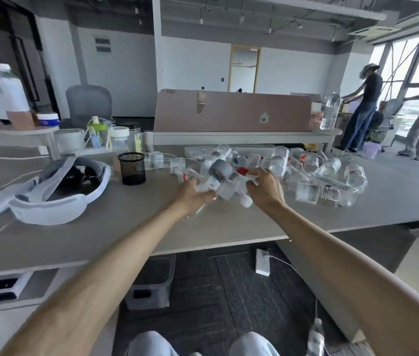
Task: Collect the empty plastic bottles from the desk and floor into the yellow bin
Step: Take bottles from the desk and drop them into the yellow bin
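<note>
Bottles held: clutch of clear empties, one red-capped, over the middle of the worktop; resting on it or lifted, cannot tell.
Left hand: fingers curled round the clutch's left side.
Right hand: fingers curled round its right side.
Bottle pile: loose on their sides toward the far right edge, just behind the clutch.
Floor bottle: on the dark carpet, below the near edge.
Left end: mesh cup upright, white headset beside it.

head-worn view — forward, down, over desk
</note>
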Tool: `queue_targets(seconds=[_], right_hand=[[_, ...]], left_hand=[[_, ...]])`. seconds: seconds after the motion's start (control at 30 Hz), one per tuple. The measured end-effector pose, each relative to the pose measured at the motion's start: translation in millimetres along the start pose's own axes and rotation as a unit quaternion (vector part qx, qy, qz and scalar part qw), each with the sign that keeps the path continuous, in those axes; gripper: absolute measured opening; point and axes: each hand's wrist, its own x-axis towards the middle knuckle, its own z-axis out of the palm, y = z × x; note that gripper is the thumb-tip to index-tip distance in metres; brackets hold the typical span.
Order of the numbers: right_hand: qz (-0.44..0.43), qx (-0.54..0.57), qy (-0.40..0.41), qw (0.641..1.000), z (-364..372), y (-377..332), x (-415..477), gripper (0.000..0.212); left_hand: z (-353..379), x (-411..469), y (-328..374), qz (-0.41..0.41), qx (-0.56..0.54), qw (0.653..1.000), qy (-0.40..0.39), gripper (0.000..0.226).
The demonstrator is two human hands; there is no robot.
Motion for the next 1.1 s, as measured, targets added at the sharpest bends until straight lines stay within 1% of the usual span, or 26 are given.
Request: queue_targets(seconds=[0.1,0.17,0.23,0.3,0.37,0.43,0.53,0.57,0.67,0.77,0.87,0.9,0.97,1.03,1.1], right_hand=[[-0.026,0.005,-0.023,0.999,31.0,-25.3,7.8,0.036],[-0.042,0.004,-0.053,0.998,52.7,-41.8,9.7,0.041],[-0.055,-0.017,-0.090,0.994,71.9,-57.5,10.3,0.049],[-0.074,-0.060,-0.119,0.988,89.5,-69.0,11.4,0.057],[-0.094,-0.101,-0.143,0.980,105.9,-74.7,14.6,0.060],[-0.116,-0.151,-0.147,0.971,117.2,-77.6,20.7,0.058],[-0.142,-0.220,-0.149,0.954,125.0,-83.0,37.0,0.062],[-0.139,-0.227,-0.155,0.951,125.6,-84.5,42.3,0.064],[-0.109,-0.219,-0.198,0.949,129.7,-82.4,54.0,0.070],[-0.104,-0.212,-0.225,0.945,131.8,-74.5,52.7,0.069],[-0.104,-0.222,-0.171,0.954,132.0,-68.6,47.5,0.068],[-0.096,-0.212,-0.155,0.960,131.7,-68.1,44.8,0.074],[-0.062,-0.180,-0.149,0.970,132.1,-66.2,39.9,0.086],[-0.026,-0.136,-0.157,0.978,132.2,-63.5,34.6,0.084],[-0.004,-0.064,-0.151,0.986,129.5,-61.5,29.4,0.078]], left_hand=[[-35.7,-9.2,-21.9,-0.052,-0.099,0.993,0.043,0.055],[-54.4,-13.4,-36.4,-0.082,-0.116,0.987,0.075,0.040],[-70.5,-17.6,-48.4,-0.106,-0.126,0.982,0.096,0.033],[-85.2,-24.5,-56.2,-0.121,-0.129,0.978,0.114,0.041],[-97.0,-32.2,-60.9,-0.125,-0.119,0.978,0.117,0.041],[-103.9,-41.7,-59.1,-0.132,-0.129,0.976,0.117,0.037],[-108.5,-49.6,-56.2,-0.130,-0.159,0.971,0.119,0.049],[-109.3,-51.2,-54.7,-0.125,-0.160,0.972,0.121,0.049],[-110.5,-52.0,-54.7,-0.121,-0.162,0.971,0.130,0.044],[-108.4,-49.4,-59.4,-0.122,-0.163,0.969,0.138,0.047],[-104.8,-46.8,-64.0,-0.117,-0.167,0.968,0.143,0.043],[-102.3,-44.7,-65.5,-0.116,-0.177,0.967,0.141,0.041],[-94.2,-41.3,-66.6,-0.129,-0.196,0.962,0.143,0.038],[-83.6,-38.8,-65.9,-0.143,-0.212,0.956,0.145,0.031],[-71.9,-35.4,-62.6,-0.153,-0.222,0.951,0.152,0.030]])
